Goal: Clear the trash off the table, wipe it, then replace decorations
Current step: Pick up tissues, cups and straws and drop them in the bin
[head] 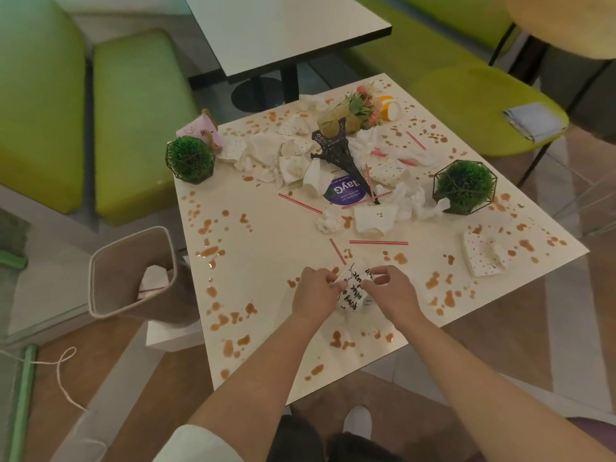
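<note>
Head view shows your left hand (315,290) pinching a red-striped straw (337,251) while your right hand (390,288) curls its grip round a white lettered cup (354,288) between them on the stained tabletop (266,248). Left of your grip stands a bin (133,271); crumpled napkins (286,155) lie beyond.

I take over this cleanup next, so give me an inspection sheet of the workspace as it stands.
Surface: table spotted with brown spills.
Job's things: crumpled napkins, striped straws, tipped paper cups; tower model, two caged green balls.
Clutter: bin at the left edge holds trash.
Grippers: left hand and right hand hold a lettered cup; left pinches a straw.
Cables: string on floor.
Surroundings: green seats, second table.
</note>
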